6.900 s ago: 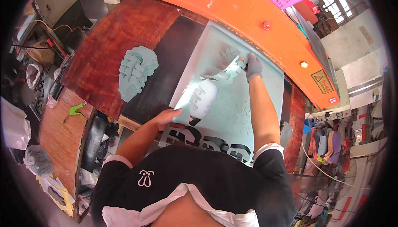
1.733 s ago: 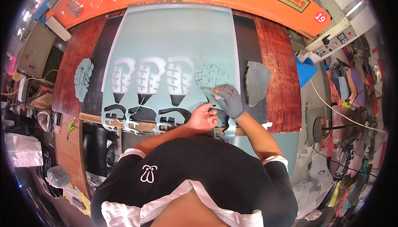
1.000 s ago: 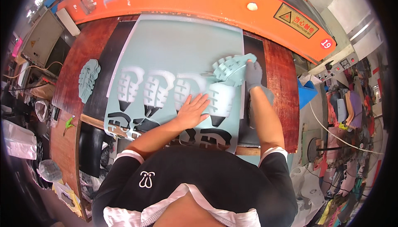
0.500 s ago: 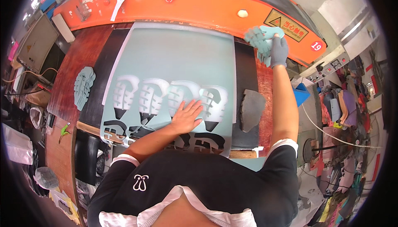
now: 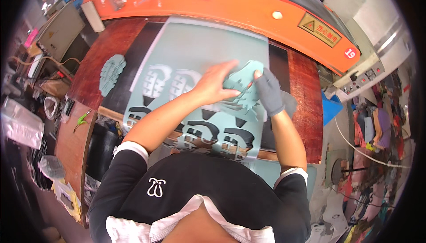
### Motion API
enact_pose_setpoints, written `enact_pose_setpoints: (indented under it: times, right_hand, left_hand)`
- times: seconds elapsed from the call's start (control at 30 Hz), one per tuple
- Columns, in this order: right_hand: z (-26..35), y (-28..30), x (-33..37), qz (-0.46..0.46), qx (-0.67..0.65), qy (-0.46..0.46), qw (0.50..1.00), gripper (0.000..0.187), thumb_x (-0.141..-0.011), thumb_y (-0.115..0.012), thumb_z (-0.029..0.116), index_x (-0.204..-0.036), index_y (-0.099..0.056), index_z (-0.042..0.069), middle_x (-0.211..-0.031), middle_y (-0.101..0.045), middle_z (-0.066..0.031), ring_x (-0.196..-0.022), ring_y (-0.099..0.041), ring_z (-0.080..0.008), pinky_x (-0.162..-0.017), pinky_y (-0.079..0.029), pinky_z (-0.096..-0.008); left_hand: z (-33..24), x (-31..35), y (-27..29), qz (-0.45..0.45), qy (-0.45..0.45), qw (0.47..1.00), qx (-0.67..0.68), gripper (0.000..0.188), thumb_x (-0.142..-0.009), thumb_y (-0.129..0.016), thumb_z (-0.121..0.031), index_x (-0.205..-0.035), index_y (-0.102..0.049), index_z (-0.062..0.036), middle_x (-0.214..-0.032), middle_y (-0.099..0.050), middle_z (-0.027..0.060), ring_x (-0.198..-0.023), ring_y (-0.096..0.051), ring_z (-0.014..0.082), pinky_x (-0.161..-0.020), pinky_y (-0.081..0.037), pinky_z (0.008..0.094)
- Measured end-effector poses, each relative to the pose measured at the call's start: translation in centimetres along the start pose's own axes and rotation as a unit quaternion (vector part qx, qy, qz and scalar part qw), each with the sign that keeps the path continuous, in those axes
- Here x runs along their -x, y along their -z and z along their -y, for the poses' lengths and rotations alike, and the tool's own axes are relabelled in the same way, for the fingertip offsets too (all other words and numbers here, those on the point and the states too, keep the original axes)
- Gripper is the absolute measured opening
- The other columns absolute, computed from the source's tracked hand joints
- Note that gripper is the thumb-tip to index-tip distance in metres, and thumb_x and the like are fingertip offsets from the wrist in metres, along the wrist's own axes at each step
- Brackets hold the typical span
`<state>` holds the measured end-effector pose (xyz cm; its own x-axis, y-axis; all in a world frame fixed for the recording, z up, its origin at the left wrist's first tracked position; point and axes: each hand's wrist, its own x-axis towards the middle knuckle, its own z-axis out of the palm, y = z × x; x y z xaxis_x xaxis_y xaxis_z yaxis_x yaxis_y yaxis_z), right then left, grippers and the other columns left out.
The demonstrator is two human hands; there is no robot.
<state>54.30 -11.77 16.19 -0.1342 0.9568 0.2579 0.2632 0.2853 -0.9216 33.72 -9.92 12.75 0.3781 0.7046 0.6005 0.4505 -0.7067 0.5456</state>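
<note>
My right hand (image 5: 270,93), in a grey fingerless-looking glove, grips several pale green cut shoe-upper pieces (image 5: 247,81), its bare thumb on top of them. Close to their left edge is my bare left hand (image 5: 215,83), thumb and fingers apart and slightly blurred; whether it touches them I cannot tell. Both hands are over a pale green sheet (image 5: 208,39) with rows of shoe-shaped cut-outs. White backing shows through some openings, black through others. At the left lies another stack of green cut pieces (image 5: 112,73).
An orange press beam (image 5: 239,3) spans the far side, with a control panel (image 5: 361,79) at its right. A dark grey flat piece (image 5: 289,103) is partly hidden behind my right wrist. Green-handled snips (image 5: 81,119) lie on the left board. A blue bin (image 5: 330,107) stands right.
My right hand has brought the green pieces from the press beam down over the sheet. My left hand has lifted off the sheet and moved up beside them. The view has shifted.
</note>
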Motion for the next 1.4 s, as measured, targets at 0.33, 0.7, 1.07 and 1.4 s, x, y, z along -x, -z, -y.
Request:
enact_pose_setpoints:
  times: [0.33, 0.7, 1.07, 1.4]
  right_hand:
    - [3.8, -14.9, 2.8, 0.123, 0.123, 0.031, 0.984, 0.034, -0.09, -0.052, 0.016, -0.12, -0.042, 0.002, -0.088, -0.057, -0.0062, -0.071, -0.056, -0.0118, -0.063, -0.047, -0.0273]
    - [10.8, -33.2, -8.6, 0.222, -0.013, 0.005, 0.975, 0.024, -0.089, -0.054, 0.011, -0.11, -0.054, 0.0, -0.098, -0.061, -0.004, -0.089, -0.055, -0.0101, -0.079, -0.045, -0.0279]
    - [7.2, -56.0, -19.2, 0.015, 0.253, 0.406, 0.878, 0.022, -0.08, -0.062, 0.016, -0.099, -0.059, 0.008, -0.095, -0.061, -0.0171, -0.092, -0.058, -0.0325, -0.079, -0.048, -0.0398]
    - [-2.9, -64.7, -14.5, 0.221, 0.254, 0.407, 0.849, 0.039, -0.067, -0.071, 0.017, -0.104, -0.06, 0.01, -0.104, -0.055, -0.006, -0.094, -0.052, -0.0299, -0.082, -0.043, -0.0412]
  left_hand:
    - [0.8, 6.5, 12.4, 0.169, 0.177, 0.969, 0.022, 0.052, -0.076, -0.071, -0.028, -0.118, -0.048, -0.0066, -0.1, -0.063, 0.0165, -0.097, -0.062, 0.029, -0.084, -0.047, 0.0383]
    - [17.5, 24.3, 27.0, -0.155, 0.329, 0.912, 0.191, 0.053, -0.082, -0.067, -0.024, -0.125, -0.043, -0.0051, -0.107, -0.059, 0.0109, -0.096, -0.058, 0.0169, -0.082, -0.048, 0.0315]
    - [27.0, 35.5, 31.1, -0.399, 0.311, 0.851, -0.138, 0.03, -0.077, -0.064, -0.008, -0.104, -0.053, -0.0023, -0.102, -0.056, 0.0141, -0.091, -0.056, 0.0315, -0.077, -0.045, 0.0386]
    - [28.0, 35.8, 31.8, -0.296, 0.353, 0.871, -0.172, 0.032, -0.073, -0.065, -0.01, -0.102, -0.056, -0.0053, -0.1, -0.058, 0.0111, -0.095, -0.054, 0.0302, -0.082, -0.04, 0.0386]
